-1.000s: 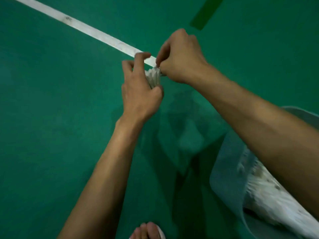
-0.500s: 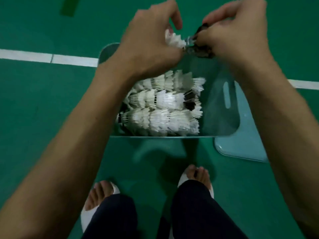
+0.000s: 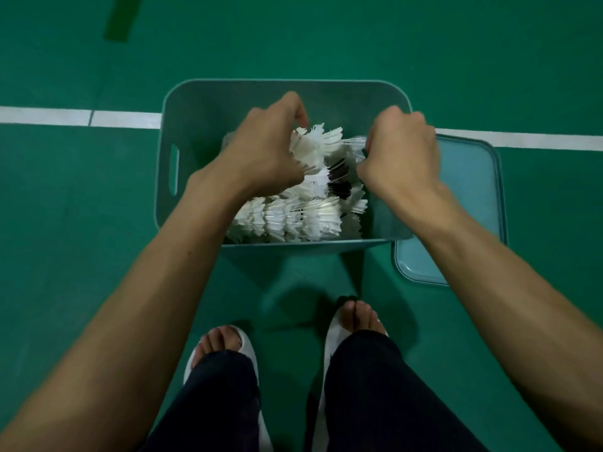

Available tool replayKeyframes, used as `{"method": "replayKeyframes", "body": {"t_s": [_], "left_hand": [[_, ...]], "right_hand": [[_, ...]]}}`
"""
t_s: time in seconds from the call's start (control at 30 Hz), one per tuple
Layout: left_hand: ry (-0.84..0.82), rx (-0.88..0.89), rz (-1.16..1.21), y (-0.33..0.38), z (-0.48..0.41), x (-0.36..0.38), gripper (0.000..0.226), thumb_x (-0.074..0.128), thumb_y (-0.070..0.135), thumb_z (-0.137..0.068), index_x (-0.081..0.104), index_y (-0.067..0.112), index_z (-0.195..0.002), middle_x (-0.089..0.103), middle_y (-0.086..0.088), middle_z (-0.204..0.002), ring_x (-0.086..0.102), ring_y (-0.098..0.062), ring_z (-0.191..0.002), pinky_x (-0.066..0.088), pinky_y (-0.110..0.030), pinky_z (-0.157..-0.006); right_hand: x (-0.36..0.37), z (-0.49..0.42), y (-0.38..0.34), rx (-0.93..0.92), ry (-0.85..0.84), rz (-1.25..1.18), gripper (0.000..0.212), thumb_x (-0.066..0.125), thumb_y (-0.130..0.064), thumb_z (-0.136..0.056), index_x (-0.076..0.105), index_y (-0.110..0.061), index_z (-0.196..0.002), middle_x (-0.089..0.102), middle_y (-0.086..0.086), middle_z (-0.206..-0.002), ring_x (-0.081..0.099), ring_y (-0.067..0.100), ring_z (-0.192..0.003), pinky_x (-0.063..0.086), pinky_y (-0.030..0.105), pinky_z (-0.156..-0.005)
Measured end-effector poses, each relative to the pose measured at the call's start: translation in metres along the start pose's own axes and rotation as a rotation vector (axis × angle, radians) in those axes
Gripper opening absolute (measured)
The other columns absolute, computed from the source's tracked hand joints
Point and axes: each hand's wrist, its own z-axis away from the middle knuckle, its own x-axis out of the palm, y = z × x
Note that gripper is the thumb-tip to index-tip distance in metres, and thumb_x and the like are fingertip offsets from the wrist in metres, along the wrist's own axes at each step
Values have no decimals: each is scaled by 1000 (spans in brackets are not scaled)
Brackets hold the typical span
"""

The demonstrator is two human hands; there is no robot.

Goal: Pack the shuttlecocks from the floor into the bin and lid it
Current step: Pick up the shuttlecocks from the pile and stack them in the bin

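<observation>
A teal plastic bin [image 3: 169,203] stands on the green court floor in front of my feet. Rows of stacked white shuttlecocks [image 3: 293,220] lie inside it. Both my hands are inside the bin's mouth, holding one nested stack of white shuttlecocks [image 3: 318,146] sideways between them. My left hand [image 3: 261,154] grips the stack's left end. My right hand [image 3: 401,151] is closed on its right end. The bin's teal lid [image 3: 470,197] lies flat on the floor just right of the bin, partly under my right forearm.
A white court line [image 3: 81,117] crosses the floor behind the bin, left to right. A dark green tape strip [image 3: 122,19] lies at the upper left. My two feet in white sandals [image 3: 225,350] stand close to the bin's near wall.
One second ago both hands held the stack over bare floor by the line. Since then the view swung to the bin, and the hands have lowered the stack down into it.
</observation>
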Motion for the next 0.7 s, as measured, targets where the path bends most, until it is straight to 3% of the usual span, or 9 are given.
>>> {"method": "replayKeyframes", "body": {"t_s": [0.17, 0.3, 0.37, 0.47, 0.57, 0.7], "left_hand": [[26, -53, 40, -6, -9, 11, 55, 68, 2, -71, 46, 22, -118, 57, -2, -83, 53, -18, -72, 38, -35, -53], [34, -59, 52, -10, -10, 19, 55, 68, 4, -71, 48, 22, -119, 58, -1, -85, 56, -20, -76, 42, -37, -58], [38, -52, 31, -12, -10, 21, 54, 68, 6, -71, 48, 22, -119, 59, 0, -82, 57, -22, -78, 44, -38, -62], [39, -46, -1, -15, -8, 23, 54, 69, 6, -71, 51, 22, -119, 60, 1, -84, 57, -23, -83, 46, -39, -71], [30, -40, 9, -17, -5, 25, 54, 68, 4, -71, 52, 21, -120, 60, 1, -87, 57, -25, -89, 50, -41, -75], [5, -33, 14, -20, -4, 28, 52, 68, 1, -70, 52, 22, -114, 59, 1, -87, 56, -23, -89, 51, -40, -73]], "right_hand": [[20, -16, 0, 105, -28, -161, 21, 62, -3, -77, 72, -7, -95, 71, 20, -100, 66, 41, -96, 54, 37, -82], [23, -12, 1, 168, -107, -209, 29, 62, -3, -85, 64, -3, -114, 64, 21, -118, 62, 41, -107, 50, 35, -86], [22, -9, 1, 176, -93, -207, 35, 61, -3, -86, 59, -2, -120, 62, 22, -121, 60, 41, -109, 44, 33, -80], [21, -6, -1, 149, -25, -153, 36, 60, 0, -84, 57, -3, -119, 64, 22, -116, 60, 41, -107, 37, 32, -76], [21, -4, -6, 140, -15, -168, 32, 61, 0, -82, 60, -3, -114, 64, 20, -111, 60, 41, -103, 42, 34, -77], [28, -9, -10, 283, -79, -339, 19, 55, 0, -84, 64, -3, -101, 58, 6, -86, 60, 31, -93, 47, 31, -78]]}}
